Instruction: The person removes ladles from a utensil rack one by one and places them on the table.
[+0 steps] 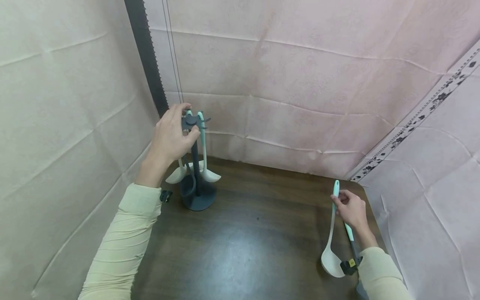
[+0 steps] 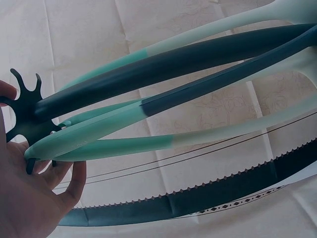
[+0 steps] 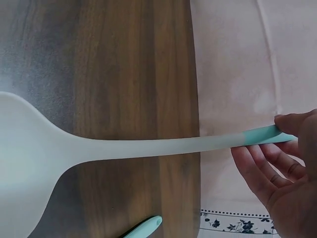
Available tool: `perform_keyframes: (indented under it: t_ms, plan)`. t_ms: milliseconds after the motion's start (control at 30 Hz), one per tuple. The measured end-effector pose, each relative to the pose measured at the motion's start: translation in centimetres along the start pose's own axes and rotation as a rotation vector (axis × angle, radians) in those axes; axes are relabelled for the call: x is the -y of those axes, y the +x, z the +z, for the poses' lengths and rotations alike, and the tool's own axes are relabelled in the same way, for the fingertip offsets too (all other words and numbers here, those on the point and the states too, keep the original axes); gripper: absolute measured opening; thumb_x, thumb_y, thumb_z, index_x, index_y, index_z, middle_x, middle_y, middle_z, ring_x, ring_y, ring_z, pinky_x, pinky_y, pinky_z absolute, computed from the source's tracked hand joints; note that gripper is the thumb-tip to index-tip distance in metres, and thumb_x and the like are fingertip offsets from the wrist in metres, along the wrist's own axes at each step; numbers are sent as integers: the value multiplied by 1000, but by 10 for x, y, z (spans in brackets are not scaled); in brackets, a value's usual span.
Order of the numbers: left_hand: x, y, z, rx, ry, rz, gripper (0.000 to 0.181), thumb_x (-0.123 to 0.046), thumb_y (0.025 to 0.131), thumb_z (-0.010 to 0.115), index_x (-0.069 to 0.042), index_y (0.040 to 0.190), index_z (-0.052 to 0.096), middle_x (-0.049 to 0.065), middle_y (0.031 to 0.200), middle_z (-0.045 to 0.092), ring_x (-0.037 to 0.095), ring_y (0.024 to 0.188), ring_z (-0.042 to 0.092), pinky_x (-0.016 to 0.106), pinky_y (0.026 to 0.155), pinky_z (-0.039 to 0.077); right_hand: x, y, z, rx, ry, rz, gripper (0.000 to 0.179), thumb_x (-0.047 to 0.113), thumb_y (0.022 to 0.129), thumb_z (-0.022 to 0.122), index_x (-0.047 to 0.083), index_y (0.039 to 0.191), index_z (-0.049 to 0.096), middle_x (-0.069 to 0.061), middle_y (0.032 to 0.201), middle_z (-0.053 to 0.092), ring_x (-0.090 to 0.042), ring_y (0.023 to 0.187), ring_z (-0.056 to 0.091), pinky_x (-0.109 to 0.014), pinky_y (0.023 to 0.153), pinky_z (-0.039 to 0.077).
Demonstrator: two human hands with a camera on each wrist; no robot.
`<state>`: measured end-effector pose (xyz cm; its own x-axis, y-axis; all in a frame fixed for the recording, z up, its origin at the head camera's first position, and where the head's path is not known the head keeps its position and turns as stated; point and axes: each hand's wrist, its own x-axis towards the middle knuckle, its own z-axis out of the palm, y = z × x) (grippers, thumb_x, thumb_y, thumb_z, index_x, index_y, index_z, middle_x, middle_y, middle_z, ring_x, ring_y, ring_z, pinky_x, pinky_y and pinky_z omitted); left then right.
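Observation:
At the left, my left hand (image 1: 168,135) grips the hooked top of a dark utensil stand (image 1: 199,203), thumb on one side and fingers on the other. Several utensils with mint handles hang from its hooks, among them a white-headed one (image 1: 210,176) and one with a dark shaft (image 2: 198,82). Over at the right, my right hand (image 1: 352,210) pinches the mint handle of a white ladle (image 1: 331,263) between thumb and fingers. The ladle's bowl points down towards the table; whether it touches the wood I cannot tell.
Beside the ladle, another mint-handled utensil (image 1: 349,231) with a dark shaft lies on the brown wooden table (image 1: 240,221), partly covered by my right forearm. Pale cloth (image 1: 285,83) hangs behind and on both sides of the table.

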<state>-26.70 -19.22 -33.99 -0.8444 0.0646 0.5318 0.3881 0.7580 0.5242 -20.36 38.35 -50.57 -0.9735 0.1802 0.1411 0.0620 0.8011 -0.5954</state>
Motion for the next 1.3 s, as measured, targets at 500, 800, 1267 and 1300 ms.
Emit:
perform_keyframes:
  t_ms: [500, 800, 1267, 1300]
  plan:
    - [1, -2, 0, -9, 4, -9, 63, -35, 95, 58, -8, 152, 49, 16, 142, 58, 36, 127, 56, 62, 103, 48, -17, -3, 7, 58, 18, 11, 36, 21, 105, 67, -9, 124, 66, -15, 93, 71, -33, 67, 74, -31, 50, 56]
    - [2, -2, 1, -3, 6, -11, 63, -35, 95, 58, -8, 152, 50, 15, 141, 58, 35, 126, 56, 62, 102, 48, -20, -7, 10, 90, 18, 46, 34, 20, 104, 68, -8, 122, 68, -15, 92, 71, -25, 66, 72, -30, 51, 56]
    - [-2, 0, 2, -2, 0, -12, 64, -35, 95, 58, -9, 152, 50, 14, 142, 59, 35, 128, 56, 62, 104, 47, -36, -14, 18, 134, 3, 83, 40, 18, 102, 69, -13, 127, 67, -17, 94, 74, -21, 68, 70, -29, 54, 58]
    - [-2, -1, 2, 0, 0, -11, 63, -35, 95, 58, -9, 152, 50, 14, 142, 59, 35, 127, 56, 62, 104, 47, -38, -15, 19, 139, -3, 78, 40, 18, 102, 69, -13, 127, 67, -18, 94, 74, -20, 67, 70, -29, 54, 58]
